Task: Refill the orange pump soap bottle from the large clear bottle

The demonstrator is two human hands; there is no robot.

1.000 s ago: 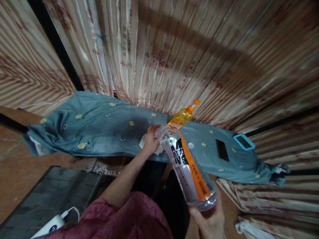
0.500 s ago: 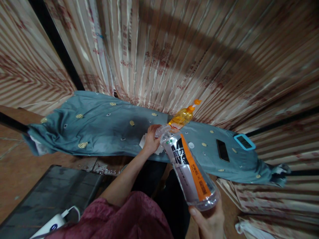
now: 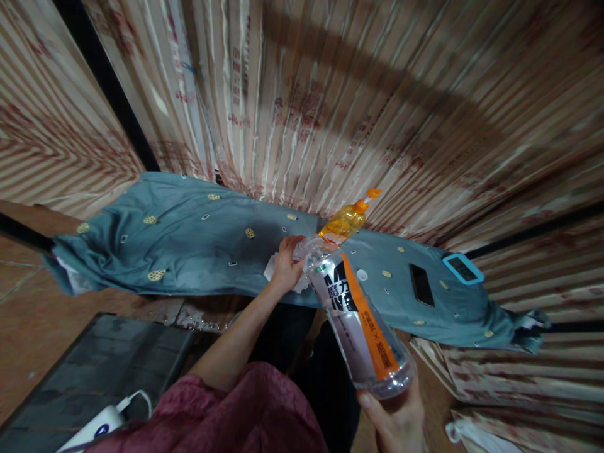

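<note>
My right hand (image 3: 399, 418) grips the base of a clear plastic bottle (image 3: 358, 321) with a black, white and orange label, tilted with its neck pointing away from me. My left hand (image 3: 287, 263) is closed around a small clear thing at the bottle's mouth, over a white tissue (image 3: 271, 267) on the table. Just behind the mouth stands an orange pump bottle (image 3: 346, 220). A small white cap (image 3: 362, 275) lies on the cloth beside the bottle.
A blue-grey patterned cloth (image 3: 189, 245) covers the long table. A black phone (image 3: 421, 285) and a blue-cased phone (image 3: 462, 268) lie at its right. Striped curtains (image 3: 330, 94) hang behind. A dark panel (image 3: 94, 365) and a white charger (image 3: 99, 428) are at the lower left.
</note>
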